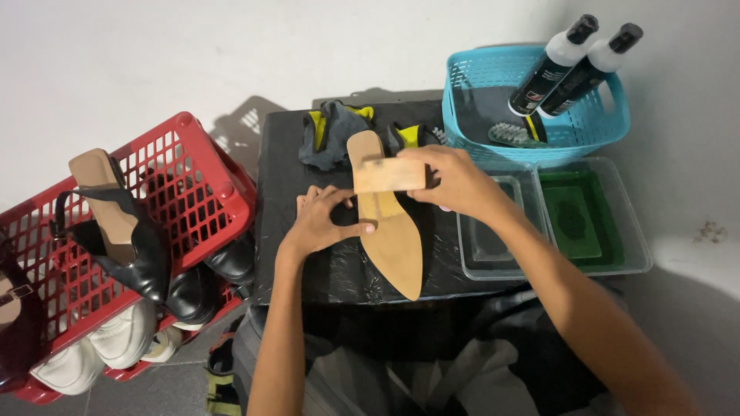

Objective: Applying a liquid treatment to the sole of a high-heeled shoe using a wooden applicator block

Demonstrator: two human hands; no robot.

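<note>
Pinching tan shoe sole (395,250): left hand (324,219); right hand (455,181) grip clamps wooden brush (388,176), bristles hidden.

Matt tan sole (389,239), smooth, leather-like; pale wooden brush block (389,175) across it. Glossy black sheet covers the worktop (293,231). Red (193,166) and blue (478,77) lattice baskets, plastic. Clear plastic trays (493,266). Shiny black leather shoes (139,254).

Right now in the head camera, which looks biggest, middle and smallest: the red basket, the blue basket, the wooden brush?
1. red basket
2. blue basket
3. wooden brush
The red basket sits nearer the camera, so its lead may be exaggerated.
</note>
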